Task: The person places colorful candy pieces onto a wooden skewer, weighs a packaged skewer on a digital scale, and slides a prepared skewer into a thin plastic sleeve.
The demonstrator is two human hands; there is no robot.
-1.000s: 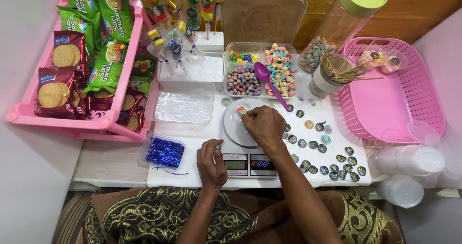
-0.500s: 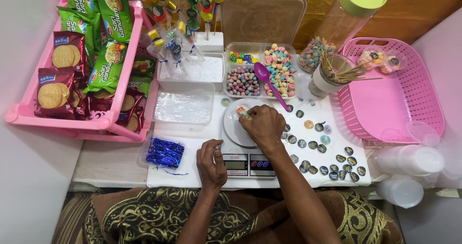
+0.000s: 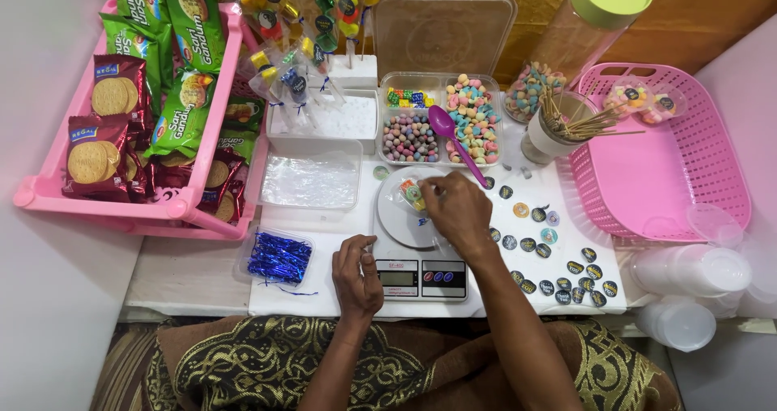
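Observation:
A white digital kitchen scale stands at the table's front edge, with a round plate on top. A small clear cup of coloured candies sits on that plate. My right hand lies over the plate's right side, its fingertips pinched at the cup's rim. My left hand rests on the table at the scale's left front corner, fingers curled and nothing seen in them. A purple spoon lies across a divided clear box of candies just beyond the plate.
Round stickers are scattered right of the scale. There is a pink basket at the right and stacked clear cups in front of it. A cup of wooden skewers and a green-lidded jar stand behind. Blue twist ties lie left, beside a pink tray of biscuit packs.
My right hand's fingers have shifted slightly over the plate at the candy cup. My left hand has stayed in place beside the scale.

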